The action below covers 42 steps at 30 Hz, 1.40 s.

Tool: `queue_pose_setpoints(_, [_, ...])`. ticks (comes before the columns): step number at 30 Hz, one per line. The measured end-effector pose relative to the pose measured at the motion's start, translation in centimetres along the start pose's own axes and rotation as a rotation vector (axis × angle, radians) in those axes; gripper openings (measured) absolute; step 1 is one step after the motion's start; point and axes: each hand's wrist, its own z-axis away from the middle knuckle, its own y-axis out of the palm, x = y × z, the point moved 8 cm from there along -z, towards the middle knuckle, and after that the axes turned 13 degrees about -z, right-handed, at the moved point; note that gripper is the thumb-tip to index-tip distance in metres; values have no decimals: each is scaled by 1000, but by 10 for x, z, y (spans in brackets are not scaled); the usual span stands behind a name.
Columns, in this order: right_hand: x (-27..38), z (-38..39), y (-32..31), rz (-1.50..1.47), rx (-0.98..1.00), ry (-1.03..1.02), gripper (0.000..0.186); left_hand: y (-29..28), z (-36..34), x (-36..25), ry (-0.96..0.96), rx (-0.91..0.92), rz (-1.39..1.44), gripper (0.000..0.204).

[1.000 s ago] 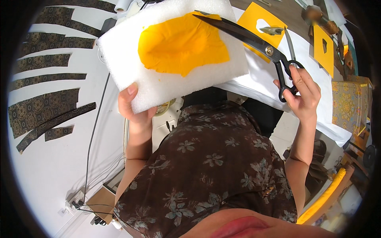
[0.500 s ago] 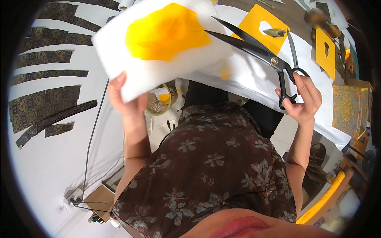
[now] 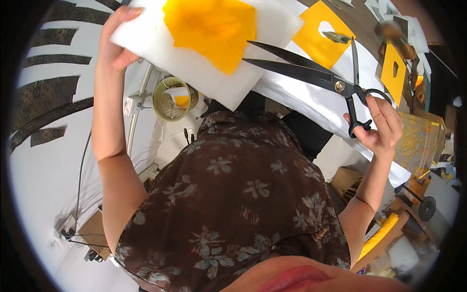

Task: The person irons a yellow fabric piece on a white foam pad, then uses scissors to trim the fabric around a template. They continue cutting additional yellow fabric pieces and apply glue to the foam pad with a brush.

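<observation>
While our left hand (image 3: 114, 41) at ten o'clock grips the white foam sheet (image 3: 194, 53) with its yellow patch (image 3: 211, 29), our right hand (image 3: 382, 129) at three o'clock clasps black scissors (image 3: 316, 73), blades parted at the foam's edge.

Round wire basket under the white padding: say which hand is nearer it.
Left. The left hand grips the white padding just above the wire basket; the right hand holds scissors far off.

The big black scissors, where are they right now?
In the head view, the scissors are upper right, gripped by the right hand, blades open and pointing left at the edge of the white foam sheet.
</observation>
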Motion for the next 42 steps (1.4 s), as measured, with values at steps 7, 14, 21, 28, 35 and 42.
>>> queue_pose_setpoints(7, [-2,-2,16,-107,77,-42,47,-40,-14,21,-18,10,-66,29])
queue_pose_setpoints(14, [4,-2,24,-190,103,-69,49,-47,-21,46,-94,-97,20,46])
queue_pose_setpoints(21, [8,4,25,-209,175,-114,47,-14,-19,53,-225,-3,148,46])
queue_pose_setpoints(28, [9,7,25,-212,217,-96,43,1,-14,51,-289,-25,169,48])
queue_pose_setpoints(35, [11,0,22,-247,167,-43,49,-2,-13,51,-283,-33,133,47])
queue_pose_setpoints(42, [9,3,17,-226,206,-21,49,-2,-13,52,-280,-20,110,41])
